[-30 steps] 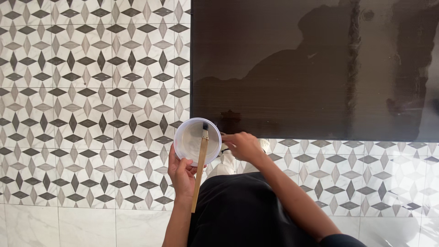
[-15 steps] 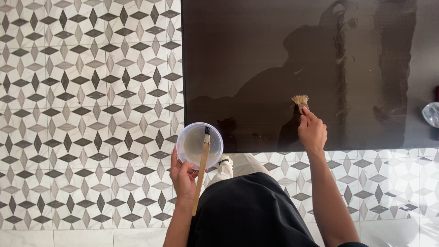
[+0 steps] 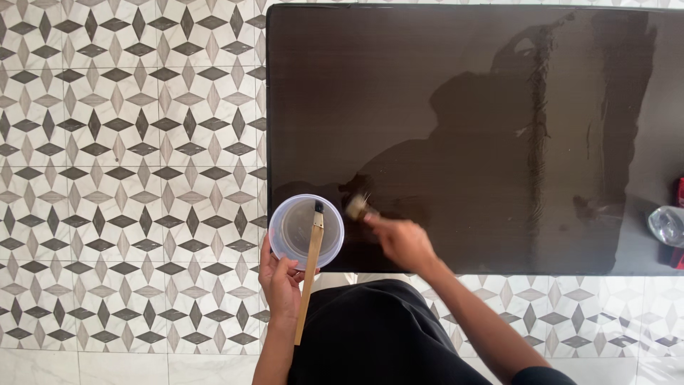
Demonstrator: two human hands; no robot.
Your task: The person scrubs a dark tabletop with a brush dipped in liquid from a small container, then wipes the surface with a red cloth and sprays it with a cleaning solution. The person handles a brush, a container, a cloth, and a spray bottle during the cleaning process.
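I am holding a round clear plastic tub in my left hand, low and left of the middle of the frame. My fingers are curling around its near side. A long wooden stick is lying across the tub, and my thumb is pinching it against the rim. The stick's long line is running up and down the frame, with its dark tip in the tub and its other end pointing back at me.

My right hand is closing around a small paint brush. The picture is blurry there, so I think my fingers are wrapping the handle, but I cannot see each one. The pale bristles are pointing to the upper left, just beside the tub's right rim. They are over the near left corner of the big dark shiny board lying on the patterned floor tiles. My right hand is the nearer one to the board. A crumpled clear bag is lying at the right edge.
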